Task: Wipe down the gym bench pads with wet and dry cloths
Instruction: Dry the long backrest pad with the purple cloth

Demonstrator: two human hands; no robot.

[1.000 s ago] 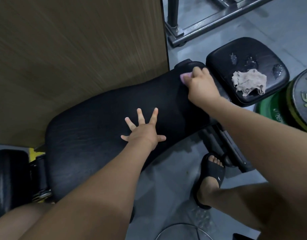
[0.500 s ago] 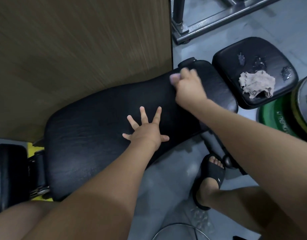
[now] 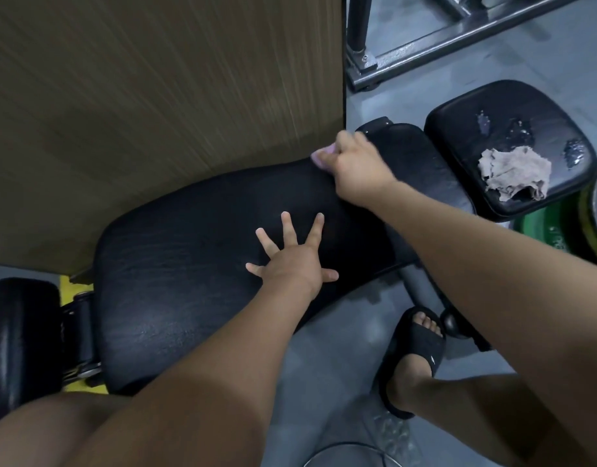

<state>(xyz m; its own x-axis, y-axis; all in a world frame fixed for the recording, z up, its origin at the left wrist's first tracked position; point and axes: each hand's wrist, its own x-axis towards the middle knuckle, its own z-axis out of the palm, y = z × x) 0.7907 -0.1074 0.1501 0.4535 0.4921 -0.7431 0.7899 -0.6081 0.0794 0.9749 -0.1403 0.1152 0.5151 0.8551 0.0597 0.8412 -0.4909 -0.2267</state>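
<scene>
The long black bench pad (image 3: 189, 281) runs across the middle of the view. My left hand (image 3: 292, 261) presses flat on it with fingers spread. My right hand (image 3: 357, 170) grips a pink cloth (image 3: 322, 156) against the pad's far edge, next to the wooden panel; most of the cloth is hidden under the fingers. A crumpled beige cloth (image 3: 512, 173) lies on the smaller black seat pad (image 3: 465, 129) at the right, which shows worn, scuffed patches.
A brown wooden panel (image 3: 155, 96) stands close behind the bench. A steel frame (image 3: 425, 38) sits on the grey floor at top right. Green weight plates (image 3: 566, 230) lie at the right edge. My sandalled foot (image 3: 415, 352) stands below the bench. Another black pad (image 3: 17, 338) is at left.
My right hand has slid the pink cloth leftward along the pad's far edge, away from the seat pad. My left hand has stayed pressed in place.
</scene>
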